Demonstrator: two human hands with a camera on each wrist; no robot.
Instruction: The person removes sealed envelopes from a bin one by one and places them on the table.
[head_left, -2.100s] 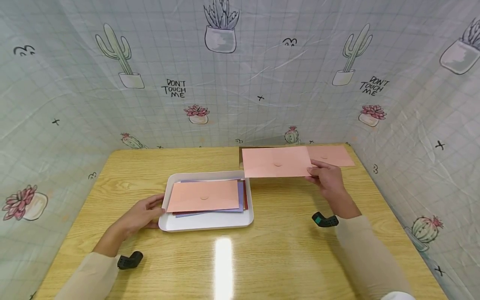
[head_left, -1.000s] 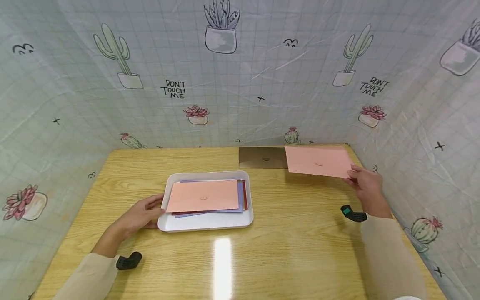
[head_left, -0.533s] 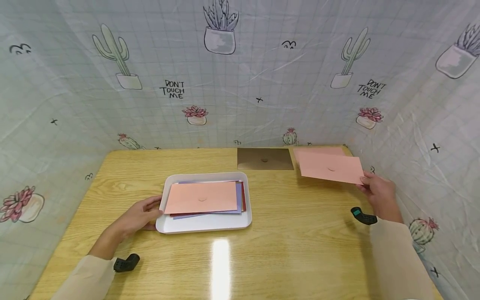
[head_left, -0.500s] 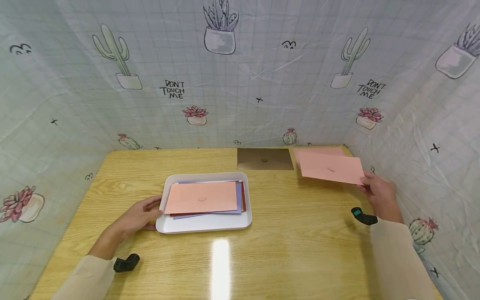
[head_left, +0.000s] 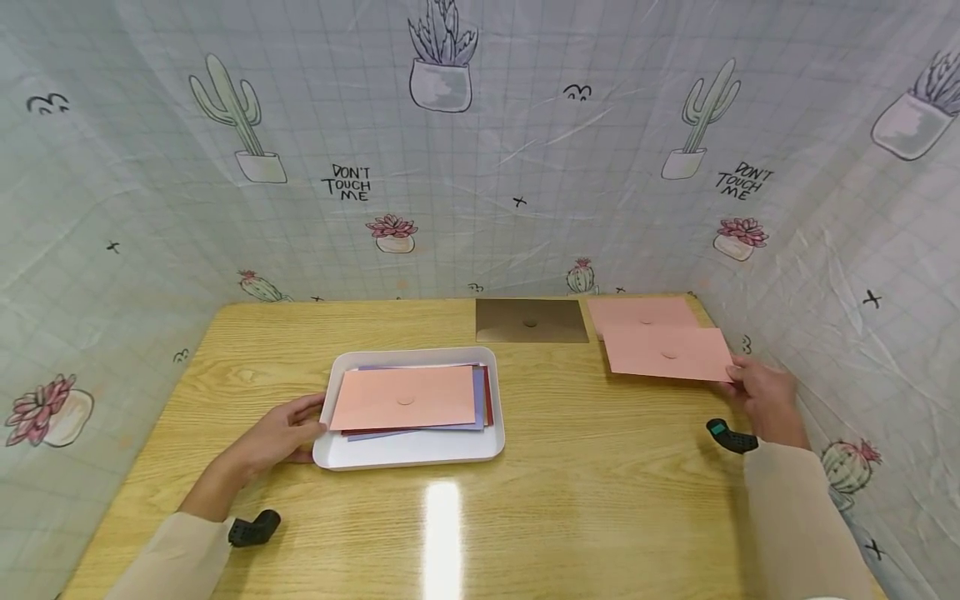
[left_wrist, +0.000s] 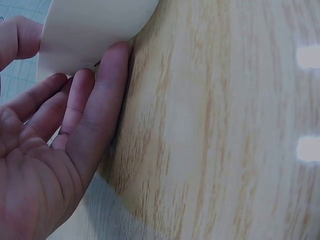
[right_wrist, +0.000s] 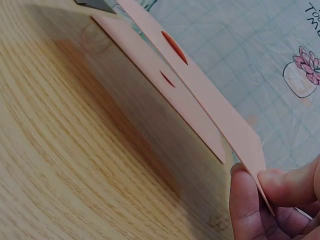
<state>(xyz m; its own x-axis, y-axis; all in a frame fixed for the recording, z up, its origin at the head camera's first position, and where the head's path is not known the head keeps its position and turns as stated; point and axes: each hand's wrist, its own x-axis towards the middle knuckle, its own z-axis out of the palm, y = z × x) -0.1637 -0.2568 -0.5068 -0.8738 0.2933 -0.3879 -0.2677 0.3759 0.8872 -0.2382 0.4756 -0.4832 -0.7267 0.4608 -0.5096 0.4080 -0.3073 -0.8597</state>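
My right hand [head_left: 767, 398] pinches a pink envelope [head_left: 645, 352] by its right edge, thumb on top and fingers beneath. In the right wrist view the held envelope [right_wrist: 210, 100] is raised above the table. A second pink envelope [head_left: 637, 308] lies flat behind it, its front edge partly covered in the head view. At the left, my left hand [head_left: 276, 435] holds the short side of a white tray [head_left: 408, 454], thumb at the rim; the left wrist view shows the fingers [left_wrist: 102, 100] against its outer wall. Inside, a peach envelope [head_left: 401, 398] tops purple and dark red ones.
A brown envelope [head_left: 532, 321] lies along the back edge of the wooden table [head_left: 570, 492], left of the pink ones. A cactus-print curtain [head_left: 480, 158] hangs right behind the table and along both sides.
My right hand has carried the pink envelope rightward, past the brown one, then drawn it toward me and lower, uncovering the flat pink envelope. My left hand stays at the tray.
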